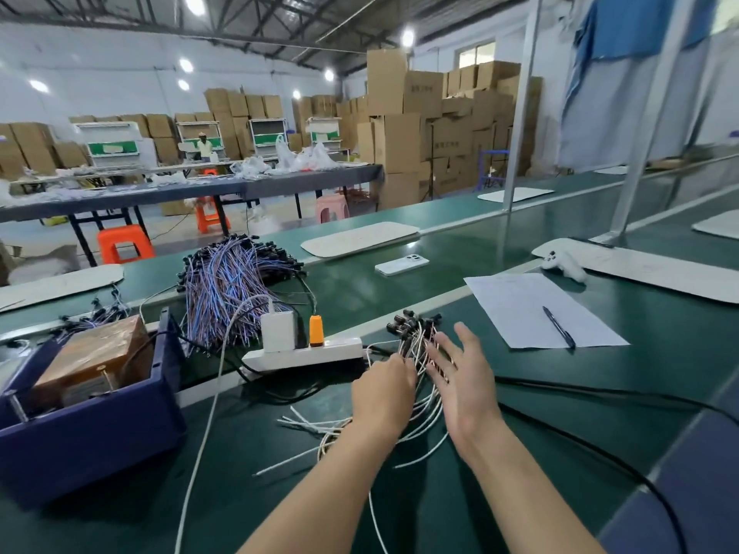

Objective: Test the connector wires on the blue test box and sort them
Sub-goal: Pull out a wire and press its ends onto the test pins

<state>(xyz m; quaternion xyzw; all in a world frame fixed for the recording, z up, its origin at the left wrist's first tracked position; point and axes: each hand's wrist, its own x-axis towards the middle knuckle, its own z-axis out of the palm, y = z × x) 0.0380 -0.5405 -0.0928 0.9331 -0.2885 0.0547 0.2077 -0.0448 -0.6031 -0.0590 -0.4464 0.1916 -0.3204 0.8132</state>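
A loose bunch of white connector wires with black plugs lies on the green bench in front of me. My left hand rests on top of the bunch with its fingers curled down into the wires; whether it grips any is hidden. My right hand is beside the bunch on the right, fingers straight and spread, touching the wires' edge. The blue test box stands at the left, with a brown block inside. A big bundle of blue and purple wires lies behind it.
A white power strip with a white charger and an orange plug sits just behind the wires. Black cables cross the bench at right. A paper sheet with a pen, a phone and white mats lie farther back. Metal posts stand at right.
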